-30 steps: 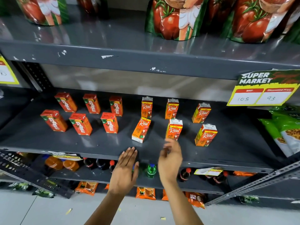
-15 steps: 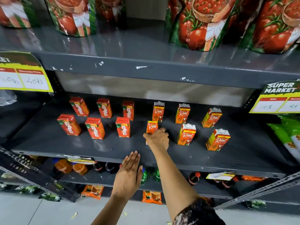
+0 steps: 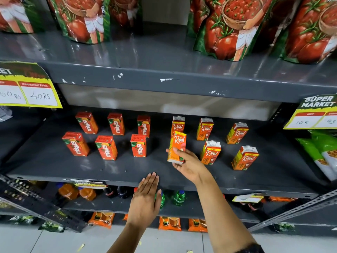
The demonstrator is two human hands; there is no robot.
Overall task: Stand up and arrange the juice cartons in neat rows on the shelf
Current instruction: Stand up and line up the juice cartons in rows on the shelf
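Note:
On the grey middle shelf (image 3: 54, 167) stand several red Maaza cartons (image 3: 138, 145) in two rows at the left and several orange Real cartons (image 3: 210, 152) in two rows at the right. My right hand (image 3: 189, 164) grips one Real carton (image 3: 176, 147) from below, holding it upright just above the shelf in front of the back-row Real carton (image 3: 178, 124). My left hand (image 3: 145, 199) is flat, fingers together, at the shelf's front edge, holding nothing.
Tomato pouches (image 3: 228, 28) fill the upper shelf. Price tags (image 3: 29, 90) hang at left and right (image 3: 313, 114). Green snack bags (image 3: 322, 152) lie at the shelf's right end. Bottles (image 3: 179, 198) and orange packets (image 3: 169, 223) sit on the lower shelves.
My right hand reached in, took hold of the tilted front Real carton and lifted it upright. My left hand stayed by the shelf edge. The view moved closer and to the left.

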